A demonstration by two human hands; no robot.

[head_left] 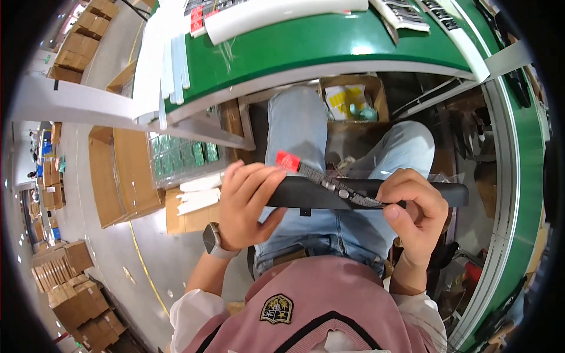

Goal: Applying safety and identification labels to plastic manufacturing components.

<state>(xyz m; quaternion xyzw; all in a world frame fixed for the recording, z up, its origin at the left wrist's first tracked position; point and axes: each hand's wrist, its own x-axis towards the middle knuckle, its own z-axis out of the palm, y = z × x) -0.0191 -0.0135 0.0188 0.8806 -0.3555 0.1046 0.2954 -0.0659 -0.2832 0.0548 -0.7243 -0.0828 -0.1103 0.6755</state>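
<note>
A long black plastic bar [318, 199] with a small tab on its near edge lies crosswise above my lap. At its left end, my left hand [244, 206] is closed around it, the thumb below and the fingers over the top. A black printed label strip [343, 193] with a red end piece runs slantwise over the bar. Its right end is pinched between the thumb and forefinger of my right hand [418, 206], close against the bar. The red end sticks up beside my left fingertips. My left hand hides the bar's left tip.
Ahead stands a green-topped table [282, 50] with white rolled sheets [282, 16] and more label strips [406, 15]. Below it sits an open carton [353, 120] with bags. Left on the floor are a large carton [129, 176] and a bag of green-and-clear pieces [182, 156].
</note>
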